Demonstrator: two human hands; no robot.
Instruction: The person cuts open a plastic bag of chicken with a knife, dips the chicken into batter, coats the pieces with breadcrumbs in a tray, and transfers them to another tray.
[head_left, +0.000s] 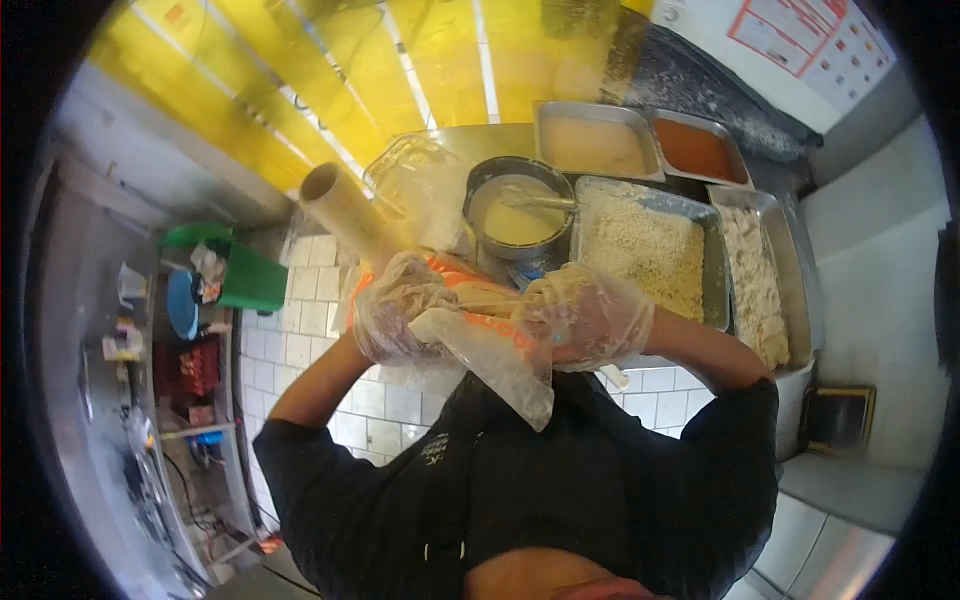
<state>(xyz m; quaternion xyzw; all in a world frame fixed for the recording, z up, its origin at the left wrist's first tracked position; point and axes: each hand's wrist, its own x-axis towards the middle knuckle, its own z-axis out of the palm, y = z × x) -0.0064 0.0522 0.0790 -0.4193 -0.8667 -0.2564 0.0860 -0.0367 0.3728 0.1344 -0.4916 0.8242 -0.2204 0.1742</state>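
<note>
My left hand (405, 308) and my right hand (590, 312), both in clear plastic gloves, grip a plastic bag (485, 365) with orange print in front of my chest. Its top is gathered and twisted between them, and a loose translucent flap hangs down from it. What the bag contains is hidden. Just beyond the hands stands a dark pot (515, 243) of pale yellow batter, with metal tongs (540, 201) resting in it. A metal tray (650, 235) of crumbs lies beyond my right hand. Near my left hand a brown cardboard tube (342, 205) sticks up at a slant.
Farther right is a long tray (752, 270) of floury, coated pieces. At the back sit a tray of cloudy liquid (598, 140) and a tray of orange-red liquid (698, 150). Crumpled clear plastic (415, 185) lies left of the pot. A green bin (252, 277) and shelving stand at left.
</note>
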